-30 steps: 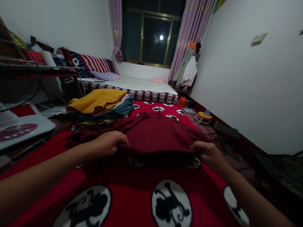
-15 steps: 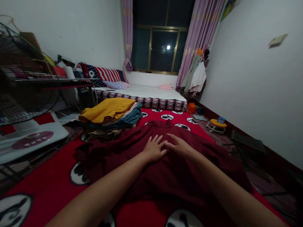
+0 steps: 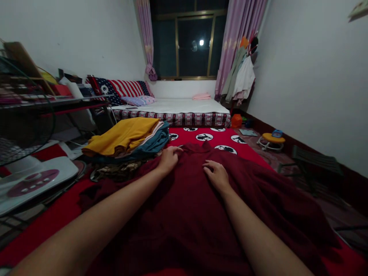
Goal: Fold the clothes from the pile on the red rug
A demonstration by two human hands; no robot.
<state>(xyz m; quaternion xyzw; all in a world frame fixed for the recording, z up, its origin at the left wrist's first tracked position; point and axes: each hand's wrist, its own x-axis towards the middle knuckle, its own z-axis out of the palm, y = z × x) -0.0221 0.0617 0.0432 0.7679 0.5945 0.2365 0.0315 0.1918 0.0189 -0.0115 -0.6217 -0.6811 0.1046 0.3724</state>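
Observation:
A dark maroon collared garment (image 3: 189, 203), probably a shirt, lies spread out with its collar pointing away from me. My left hand (image 3: 169, 159) rests at its upper left, beside the collar, fingers bent and a little apart on the cloth. To the right of the garment's midline, my right hand (image 3: 217, 175) touches the fabric with loosely curved, parted fingers. Neither hand visibly grips anything. Just beyond my left hand is a stack of folded clothes, with a yellow garment (image 3: 123, 134) on top and a teal one (image 3: 153, 141) beneath.
Under the garment lies a red blanket (image 3: 189, 136) with round white patterns. A fan base (image 3: 37, 182) and a cluttered desk (image 3: 83, 99) stand at left. On the right are a yellow stool (image 3: 273, 138) and a dark folding stool (image 3: 317, 161). A bed (image 3: 175, 105) is beneath the window.
My hands were together over the middle of the garment. They have parted: the left went up and left towards the collar, the right slightly right. The view has shifted slightly closer.

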